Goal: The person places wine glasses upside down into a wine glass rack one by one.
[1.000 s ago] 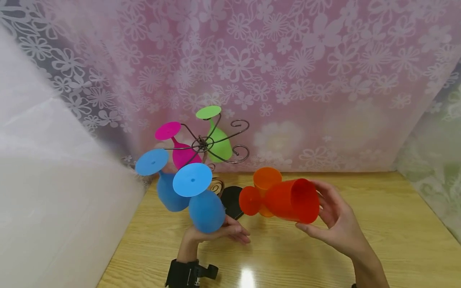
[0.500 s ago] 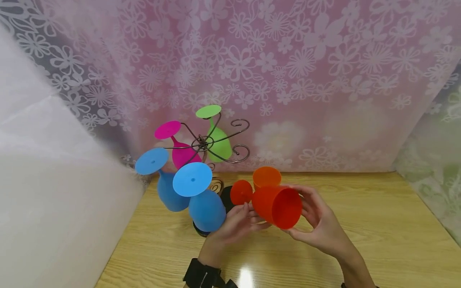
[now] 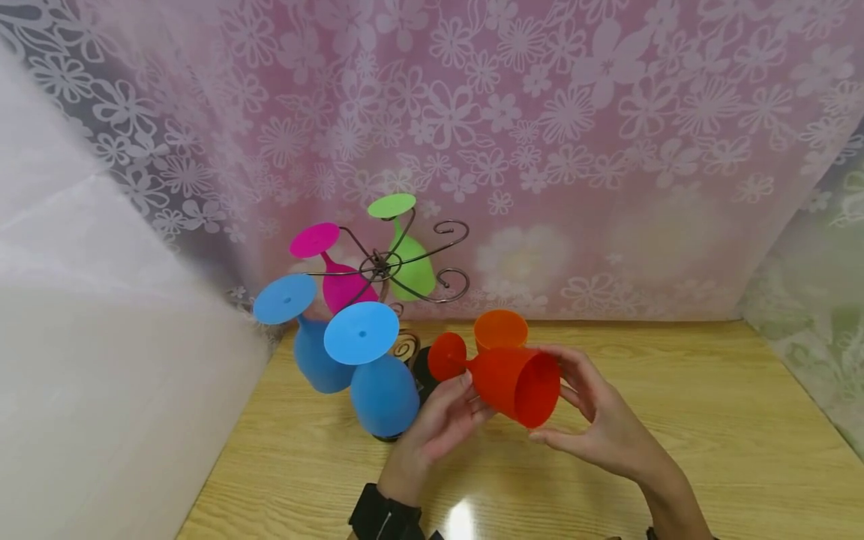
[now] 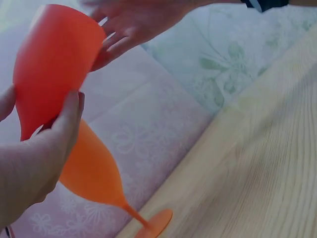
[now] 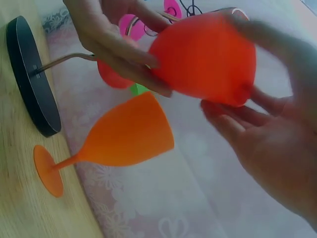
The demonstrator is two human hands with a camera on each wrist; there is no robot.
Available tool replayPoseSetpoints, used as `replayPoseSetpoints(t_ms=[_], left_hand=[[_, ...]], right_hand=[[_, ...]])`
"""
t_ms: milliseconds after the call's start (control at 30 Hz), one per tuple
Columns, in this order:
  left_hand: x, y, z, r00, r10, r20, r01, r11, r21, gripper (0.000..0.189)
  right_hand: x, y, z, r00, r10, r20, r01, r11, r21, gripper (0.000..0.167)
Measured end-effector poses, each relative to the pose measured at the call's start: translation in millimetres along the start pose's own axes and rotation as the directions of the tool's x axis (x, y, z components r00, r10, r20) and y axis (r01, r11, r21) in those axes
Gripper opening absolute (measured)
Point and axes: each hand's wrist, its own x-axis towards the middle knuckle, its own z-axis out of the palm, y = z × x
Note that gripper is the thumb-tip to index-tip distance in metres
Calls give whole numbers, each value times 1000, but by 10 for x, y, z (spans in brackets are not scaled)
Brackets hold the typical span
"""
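Observation:
A red plastic wine glass (image 3: 502, 382) is held on its side above the table, its mouth turned toward the lower right and its foot to the left. My left hand (image 3: 442, 424) grips it where the stem meets the bowl, thumb on top in the head view. Around the rim, my right hand (image 3: 604, 424) holds the other end with fingers behind and thumb below. Right behind it an orange wine glass (image 5: 129, 134) stands upright on the table. To the left, a metal glass rack (image 3: 381, 266) carries upside-down glasses: magenta (image 3: 347, 289), green (image 3: 413, 270) and two blue, the nearer blue glass (image 3: 385, 397) beside my left wrist.
Curled arms of the rack reach out to the right above the orange glass. Its round black base (image 5: 32, 74) rests on the wooden table (image 3: 709, 420). A pink floral curtain (image 3: 607, 150) hangs behind, and a white sheet (image 3: 101, 337) borders the left side.
My left hand has moved up and right from beneath the blue glass to grip the red wine glass. My right hand has brought that glass leftward, and its mouth has tipped down.

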Motion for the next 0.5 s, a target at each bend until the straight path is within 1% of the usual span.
replayPoseSetpoints(t_ms=[67, 133, 233, 300, 367, 433, 500], left_hand=[[7, 0, -27, 999, 19, -37, -18, 999, 32, 25], [13, -3, -51, 998, 33, -58, -29, 997, 72, 22], [22, -17, -71, 999, 40, -33, -36, 993, 113, 24], [32, -30, -80, 999, 48, -8, -46, 990, 133, 26], [37, -39, -87, 998, 58, 10, -58, 988, 145, 28], [37, -45, -93, 997, 68, 21, -71, 985, 160, 29], [33, -47, -92, 997, 73, 24, -76, 983, 168, 29]], right_hand=[[-11, -5, -21, 1000, 30, -3, -30, 998, -46, 84], [-22, -7, -33, 998, 52, -24, -54, 995, -83, 70], [-30, -28, -37, 992, 104, -67, -113, 982, -152, 52], [-40, -43, -36, 984, 158, -87, -172, 966, -191, 46], [-50, -49, -34, 977, 196, -80, -209, 953, -220, 47], [-65, -45, -32, 972, 231, -44, -234, 942, -238, 54], [-73, -34, -30, 968, 249, 0, -241, 936, -257, 63]])
